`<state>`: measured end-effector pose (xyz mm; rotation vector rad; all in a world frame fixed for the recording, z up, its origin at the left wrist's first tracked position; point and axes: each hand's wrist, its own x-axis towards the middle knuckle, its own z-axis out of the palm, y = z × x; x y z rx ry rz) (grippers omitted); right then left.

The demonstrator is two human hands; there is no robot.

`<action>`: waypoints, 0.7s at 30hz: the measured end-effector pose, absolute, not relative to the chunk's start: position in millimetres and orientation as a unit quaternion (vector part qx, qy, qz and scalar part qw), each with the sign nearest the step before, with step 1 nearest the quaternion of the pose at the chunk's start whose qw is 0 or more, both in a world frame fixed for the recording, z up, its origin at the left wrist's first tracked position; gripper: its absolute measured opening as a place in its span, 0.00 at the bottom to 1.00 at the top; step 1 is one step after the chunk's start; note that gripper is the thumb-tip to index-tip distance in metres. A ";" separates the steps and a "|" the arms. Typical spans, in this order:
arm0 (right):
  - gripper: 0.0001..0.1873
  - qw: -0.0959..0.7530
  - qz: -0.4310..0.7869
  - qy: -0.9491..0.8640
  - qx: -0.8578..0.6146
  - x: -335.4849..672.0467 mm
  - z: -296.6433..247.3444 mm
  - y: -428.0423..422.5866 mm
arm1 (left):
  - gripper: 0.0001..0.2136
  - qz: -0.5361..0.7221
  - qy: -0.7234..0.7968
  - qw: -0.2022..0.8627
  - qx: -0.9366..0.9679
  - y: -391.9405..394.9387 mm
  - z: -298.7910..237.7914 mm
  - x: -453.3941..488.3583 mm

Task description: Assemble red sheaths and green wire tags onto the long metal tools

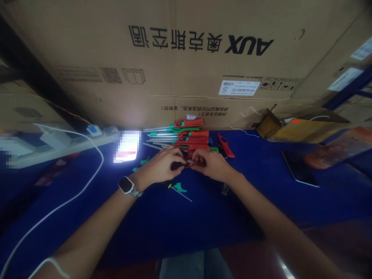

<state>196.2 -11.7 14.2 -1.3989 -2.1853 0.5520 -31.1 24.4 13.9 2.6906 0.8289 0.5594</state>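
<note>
Squinting, we cannot make out the small dark part (181,165), half hidden in our grip; our left hand (162,166) and right hand (210,164) pinch it together, just before the lighter pile (188,139).

Reads "AUX" in bold black, upside down, on the cardboard box (186,77) along the desk's far edge, with the characters 奥克斯空调 beside it. Lower down, close to the desk, shows a smaller upside-down line ending 谢谢. Bears a "25" on the white sticker (239,87); finer print too small to read.
</note>
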 end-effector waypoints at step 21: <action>0.02 0.228 0.085 -0.830 -0.501 196.0 20.9 -17.6 | 0.05 0.173 0.278 0.111 0.938 24.3 14.7 -30.8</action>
